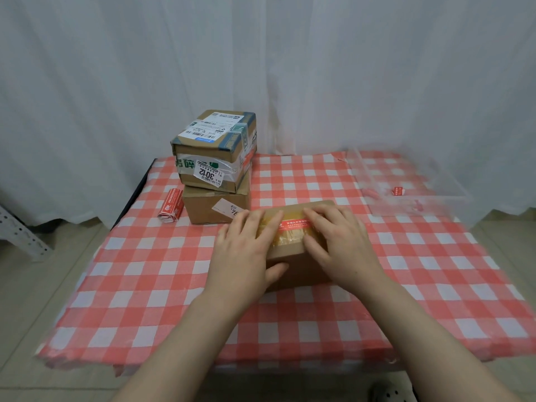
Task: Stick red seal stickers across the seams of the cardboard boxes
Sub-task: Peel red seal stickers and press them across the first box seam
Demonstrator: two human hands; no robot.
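Cardboard box (pixel 293 262) sits mid-frame on the checked surface (pixel 290 329), stiff, probably light, best steadied by its sides. Left hand (pixel 246 250) and right hand (pixel 339 242) lie flat, fingers nearly straight, pressing the thin, pliable red seal sticker (pixel 293 223) across its taped seam.

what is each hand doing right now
Left hand: open, flat on the cardboard box.
Right hand: open, fingers pressing the red seal sticker.
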